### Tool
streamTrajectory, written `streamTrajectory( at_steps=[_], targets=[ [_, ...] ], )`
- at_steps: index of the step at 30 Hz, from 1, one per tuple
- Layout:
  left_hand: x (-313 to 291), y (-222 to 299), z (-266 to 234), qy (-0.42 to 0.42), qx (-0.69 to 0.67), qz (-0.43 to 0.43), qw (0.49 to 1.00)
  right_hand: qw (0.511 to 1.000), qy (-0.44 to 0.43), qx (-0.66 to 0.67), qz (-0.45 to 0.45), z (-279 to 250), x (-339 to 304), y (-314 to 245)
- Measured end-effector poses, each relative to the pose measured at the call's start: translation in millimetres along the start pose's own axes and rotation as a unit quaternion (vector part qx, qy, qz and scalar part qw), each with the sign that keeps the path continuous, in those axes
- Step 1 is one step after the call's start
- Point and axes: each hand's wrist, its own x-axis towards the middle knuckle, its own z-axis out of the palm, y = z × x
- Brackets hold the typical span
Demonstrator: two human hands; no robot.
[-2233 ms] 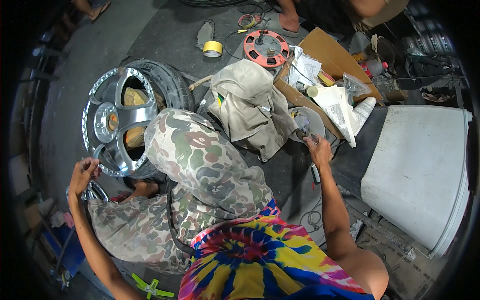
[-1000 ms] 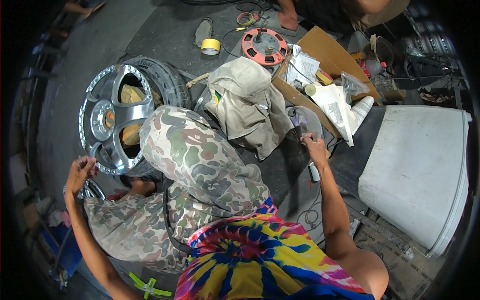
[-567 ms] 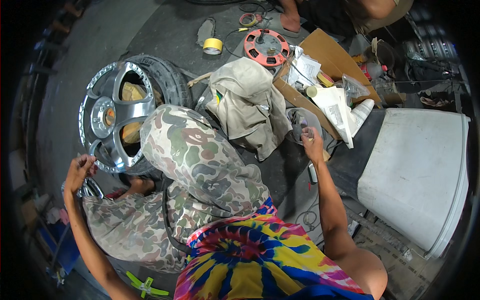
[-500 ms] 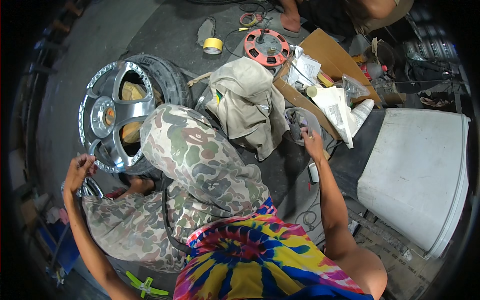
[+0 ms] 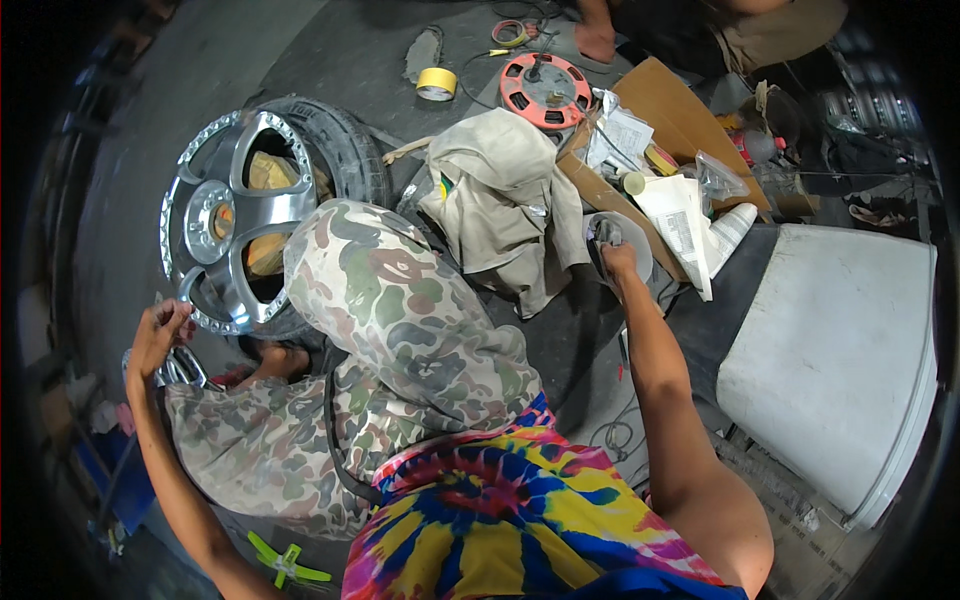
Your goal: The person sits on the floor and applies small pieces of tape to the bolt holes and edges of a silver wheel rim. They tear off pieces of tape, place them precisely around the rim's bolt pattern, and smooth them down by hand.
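Note:
My left hand (image 5: 158,338) is beside the lower left edge of a polished wheel rim (image 5: 275,210). Its fingers are curled with the tips together; whatever they hold, if anything, is too small to make out. Small bolts or holes line the rim's outer ring, and a black tyre (image 5: 350,150) lies behind it. My right hand (image 5: 618,258) reaches over a round, pale tub (image 5: 640,262) holding dark, small items. Its fingertips go down among them and are hidden. Both arms are spread wide, with camouflage-trousered legs (image 5: 400,330) between them.
A beige cloth (image 5: 500,190) lies heaped beyond my knee. Near it are an orange cable reel (image 5: 545,90), a yellow tape roll (image 5: 436,84) and a cardboard box (image 5: 660,120) with papers. At right stands a white bucket (image 5: 830,360). Another person's foot (image 5: 594,40) shows at the top.
My right hand has moved slightly, with its fingers now deeper in the tub. The left hand stays beside the rim. The whole view has shifted a little.

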Motion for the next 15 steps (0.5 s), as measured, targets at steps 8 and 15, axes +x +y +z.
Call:
streamTrajectory(
  at_steps=[8, 15],
  targets=[
    [-28.8, -14.7, 3.0, 0.029, 0.008, -0.04, 0.999, 0.988, 0.023, -0.147, 0.028, 24.3, -5.7, -29.3],
    [23.7, -7.5, 11.2, -0.003, -0.002, 0.002, 1.0, 0.957, 0.102, -0.228, -0.146, 4.0, 52.9, 68.4]
  ],
)
